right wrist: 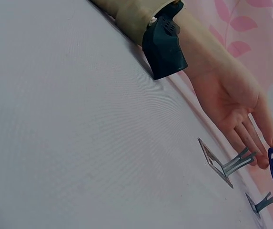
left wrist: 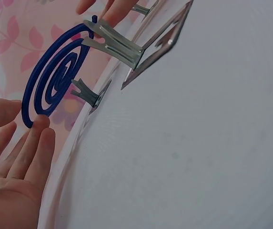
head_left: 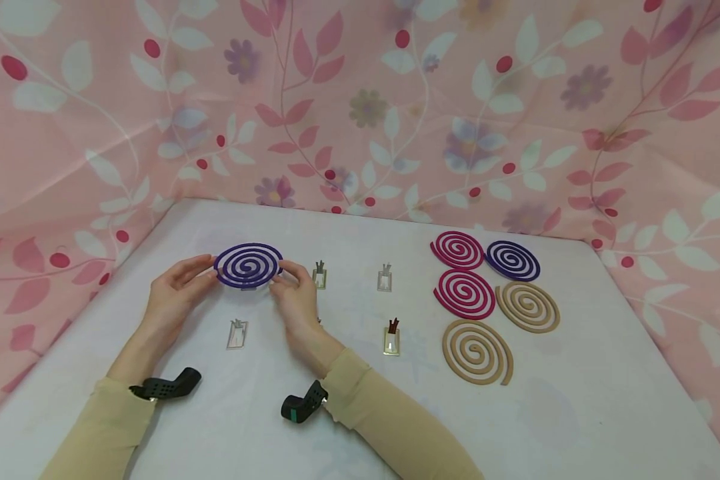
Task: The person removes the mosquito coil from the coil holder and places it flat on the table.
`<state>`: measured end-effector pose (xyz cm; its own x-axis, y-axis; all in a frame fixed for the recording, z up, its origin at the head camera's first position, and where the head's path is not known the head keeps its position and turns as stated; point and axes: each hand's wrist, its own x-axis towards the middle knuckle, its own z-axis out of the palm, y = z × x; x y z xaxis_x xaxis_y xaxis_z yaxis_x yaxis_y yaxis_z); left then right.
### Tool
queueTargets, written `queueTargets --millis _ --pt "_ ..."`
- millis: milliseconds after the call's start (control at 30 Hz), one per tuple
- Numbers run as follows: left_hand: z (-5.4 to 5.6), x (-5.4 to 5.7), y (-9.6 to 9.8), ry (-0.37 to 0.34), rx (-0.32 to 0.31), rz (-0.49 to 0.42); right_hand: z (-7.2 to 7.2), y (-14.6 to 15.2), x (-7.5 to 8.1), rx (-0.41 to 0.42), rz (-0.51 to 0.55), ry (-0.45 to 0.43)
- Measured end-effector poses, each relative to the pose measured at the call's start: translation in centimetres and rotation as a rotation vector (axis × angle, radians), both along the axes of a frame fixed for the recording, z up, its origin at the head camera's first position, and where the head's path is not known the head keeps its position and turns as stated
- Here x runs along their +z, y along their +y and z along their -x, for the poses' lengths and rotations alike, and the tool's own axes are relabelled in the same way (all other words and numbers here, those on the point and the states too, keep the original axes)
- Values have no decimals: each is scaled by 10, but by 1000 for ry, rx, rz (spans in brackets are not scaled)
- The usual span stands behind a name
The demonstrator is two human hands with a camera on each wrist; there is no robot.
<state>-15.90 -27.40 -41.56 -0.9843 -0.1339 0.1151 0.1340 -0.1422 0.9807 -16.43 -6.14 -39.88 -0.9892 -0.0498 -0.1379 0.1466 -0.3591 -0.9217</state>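
Observation:
A dark blue mosquito coil [head_left: 249,265] is held roughly level above the left part of the table. My left hand [head_left: 179,288] pinches its left edge between thumb and fingers, seen closely in the left wrist view, where the coil [left wrist: 37,90] stands out against the cloth. At the opposite edge, my right hand [head_left: 297,303] pinches the rim. A small metal coil stand [head_left: 249,289] lies under the coil, mostly hidden by it. Nearer to me is another silver stand [head_left: 237,334], its forked prong raised.
More stands lie to the right: gold [head_left: 319,275], silver [head_left: 385,278] and gold with a brown prong [head_left: 391,339]. Another is mostly hidden behind the right hand. Further right are pink coils [head_left: 465,293], a blue coil [head_left: 513,261] and tan coils [head_left: 477,352]. Floral cloth [head_left: 360,133] hangs behind.

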Motion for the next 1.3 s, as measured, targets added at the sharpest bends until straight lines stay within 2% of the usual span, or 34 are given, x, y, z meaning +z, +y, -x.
queueTargets --millis 400,567,700,933,1067,1300 --pt "-2 3 1 15 -29 -104 2 2 4 -12 46 1" --pt "-3 5 1 -1 -38 -110 3 3 9 -40 71 4" --pt "-4 8 3 -16 -32 -75 4 6 13 -44 98 24" --pt "-6 13 7 -5 -51 -78 8 12 22 -49 93 39" --pt "-7 15 11 19 -47 -73 10 17 26 -20 68 19" --pt "-9 18 19 81 -76 -177 19 28 31 86 35 26"
